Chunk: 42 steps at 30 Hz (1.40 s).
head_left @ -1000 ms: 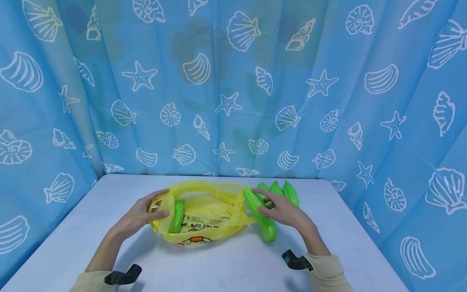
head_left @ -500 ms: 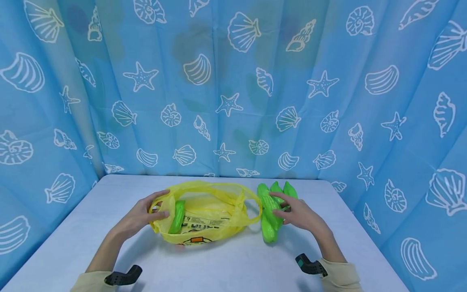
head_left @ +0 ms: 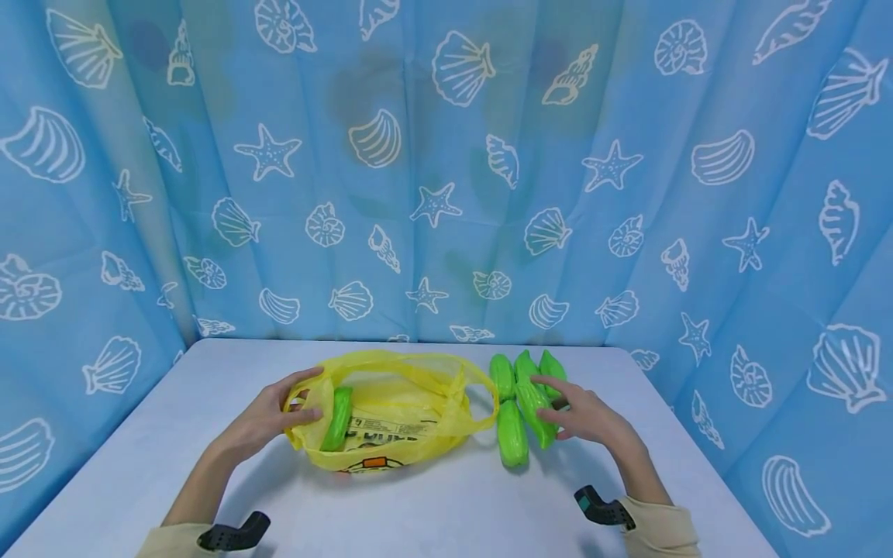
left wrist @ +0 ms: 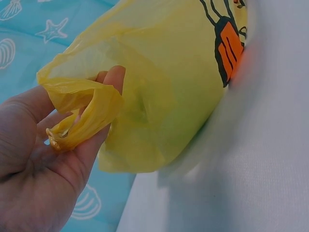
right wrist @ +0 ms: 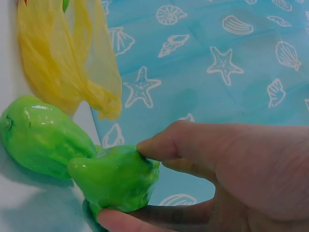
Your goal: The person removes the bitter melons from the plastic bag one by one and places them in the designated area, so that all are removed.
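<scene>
My left hand (head_left: 268, 411) holds the left side of a thin yellow plastic bag (head_left: 391, 459), keeping its mouth wide. In the left wrist view the bag's gathered handle (left wrist: 91, 121) lies between thumb and fingers. Inside the bag is one long green vegetable (head_left: 339, 418). At the right, my right hand (head_left: 586, 411) grips a shiny, ridged green vegetable (head_left: 536, 411) between thumb and fingers; the right wrist view shows its tapered tip (right wrist: 108, 181). Another green vegetable (head_left: 512, 438) lies on the table just left of it, its rounded end (right wrist: 38, 130) close beside the held one.
Behind the held piece, several more green vegetables (head_left: 501, 375) lie at the back right of the white table (head_left: 418, 519). The bag's right handle loop (head_left: 488, 418) stands near them. A blue shell-print curtain (head_left: 432, 155) hangs along the table's back and sides.
My right hand has moved right with its green vegetable, from beside the bag to over the other vegetables. The bag's right handle has sprung free into a loop. The left hand stays put.
</scene>
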{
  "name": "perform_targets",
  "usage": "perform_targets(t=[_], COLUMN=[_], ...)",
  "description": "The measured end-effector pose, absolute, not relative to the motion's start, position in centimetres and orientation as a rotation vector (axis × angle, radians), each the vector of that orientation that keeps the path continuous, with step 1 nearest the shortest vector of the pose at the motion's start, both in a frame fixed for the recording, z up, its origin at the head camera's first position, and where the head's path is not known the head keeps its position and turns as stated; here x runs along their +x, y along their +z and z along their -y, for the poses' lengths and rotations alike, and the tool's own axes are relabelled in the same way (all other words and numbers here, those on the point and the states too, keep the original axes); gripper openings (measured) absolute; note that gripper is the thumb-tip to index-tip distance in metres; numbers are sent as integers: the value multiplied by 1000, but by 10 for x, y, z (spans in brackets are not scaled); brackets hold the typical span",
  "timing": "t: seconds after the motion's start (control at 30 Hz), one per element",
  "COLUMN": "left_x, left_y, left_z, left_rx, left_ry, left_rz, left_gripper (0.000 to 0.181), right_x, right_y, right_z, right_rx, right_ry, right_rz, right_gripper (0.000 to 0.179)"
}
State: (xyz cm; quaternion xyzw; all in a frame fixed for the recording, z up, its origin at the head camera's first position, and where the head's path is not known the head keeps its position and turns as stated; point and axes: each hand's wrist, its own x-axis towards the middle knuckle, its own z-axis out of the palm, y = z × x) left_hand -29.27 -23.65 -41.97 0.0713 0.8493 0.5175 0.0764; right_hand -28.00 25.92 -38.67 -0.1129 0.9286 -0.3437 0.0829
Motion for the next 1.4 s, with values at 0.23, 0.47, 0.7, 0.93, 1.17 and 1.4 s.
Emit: perform_targets(t=[0.23, 0.47, 0.7, 0.93, 1.17, 1.4], left_x=[-292, -292, -293, -291, -291, -290], left_y=[-420, -419, -417, -419, -420, -422], left_z=[237, 237, 236, 237, 238, 237], left_rx=[244, 244, 235, 225, 228, 223], left_ry=[1543, 1519, 1509, 1531, 1530, 1539], left_rz=[-2563, -2584, -2587, -2572, -2585, -2580], left_gripper=[83, 83, 83, 83, 83, 81], right_x=[-281, -278, -279, -284, -290, -289], right_y=[-391, -389, -392, -401, -409, -413], right_z=[-265, -267, -264, -262, -260, -261], right_rx=[-278, -213, -160, -120, -108, -107], right_ry=[-1008, -987, -979, -972, -955, -945], right_rz=[-2752, -2688, -2652, -2691, -2706, -2699], right_gripper=[63, 63, 63, 62, 62, 62])
